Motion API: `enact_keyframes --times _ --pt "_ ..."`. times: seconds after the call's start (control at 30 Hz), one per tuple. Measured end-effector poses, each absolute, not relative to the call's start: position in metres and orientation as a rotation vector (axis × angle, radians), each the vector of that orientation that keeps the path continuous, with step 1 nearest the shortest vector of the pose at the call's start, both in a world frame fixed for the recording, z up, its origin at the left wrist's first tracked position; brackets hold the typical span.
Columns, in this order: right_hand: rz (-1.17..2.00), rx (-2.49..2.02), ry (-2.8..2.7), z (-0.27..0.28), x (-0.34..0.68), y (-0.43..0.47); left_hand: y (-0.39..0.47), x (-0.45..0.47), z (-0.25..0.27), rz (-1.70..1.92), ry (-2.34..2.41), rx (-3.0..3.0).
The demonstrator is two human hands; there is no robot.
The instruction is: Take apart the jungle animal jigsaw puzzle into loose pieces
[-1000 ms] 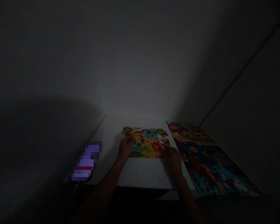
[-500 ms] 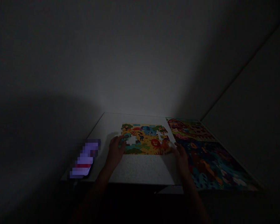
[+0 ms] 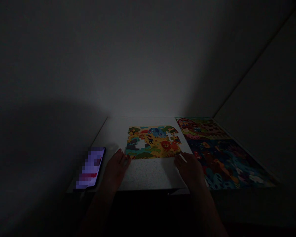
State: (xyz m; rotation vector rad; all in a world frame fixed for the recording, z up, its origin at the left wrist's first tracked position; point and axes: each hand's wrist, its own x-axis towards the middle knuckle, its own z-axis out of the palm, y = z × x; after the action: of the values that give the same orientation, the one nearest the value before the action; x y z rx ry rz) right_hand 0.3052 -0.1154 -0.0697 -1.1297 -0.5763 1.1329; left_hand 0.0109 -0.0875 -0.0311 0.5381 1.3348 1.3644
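A jigsaw puzzle (image 3: 155, 151) with animals such as a lion and an elephant lies flat on the white tabletop (image 3: 145, 176). White gaps show in its left part and near its right edge. My left hand (image 3: 117, 168) is by the puzzle's lower left corner, fingers stretched out and fingertips at the border. At the lower right corner rests my right hand (image 3: 189, 167), its fingers extended to the edge. I see no loose piece in either hand, though the light is dim.
A lit phone (image 3: 90, 169), its screen blurred, lies at the table's left edge. Colourful farm (image 3: 203, 130) and dark blue sea-animal (image 3: 229, 164) pictures cover the right side. A pale wall (image 3: 143, 65) rises behind the table.
Both hands have drawn down toward the puzzle's lower corners; my left hand has left the left gap. The puzzle appears slightly higher in view.
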Motion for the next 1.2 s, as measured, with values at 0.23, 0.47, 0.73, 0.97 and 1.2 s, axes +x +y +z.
enact_keyframes --times 0.23,0.47,0.73,0.97,1.2 --pt "1.232 -1.126 -0.523 -0.061 0.299 -0.112 -0.087 0.022 -0.044 1.212 1.34 0.558" --pt "1.451 -1.036 -0.125 -0.033 0.281 -0.118 -0.081 0.035 -0.031 0.988 1.552 1.013" --pt "1.578 -0.856 0.39 0.004 0.267 -0.107 -0.074 0.039 -0.028 1.115 1.492 0.833" --pt "1.617 -1.024 0.191 0.006 0.262 -0.092 -0.113 0.038 -0.047 1.352 1.2 0.576" --pt "1.61 -1.214 -0.128 -0.012 0.258 -0.071 -0.098 0.067 -0.07 1.07 1.512 1.923"
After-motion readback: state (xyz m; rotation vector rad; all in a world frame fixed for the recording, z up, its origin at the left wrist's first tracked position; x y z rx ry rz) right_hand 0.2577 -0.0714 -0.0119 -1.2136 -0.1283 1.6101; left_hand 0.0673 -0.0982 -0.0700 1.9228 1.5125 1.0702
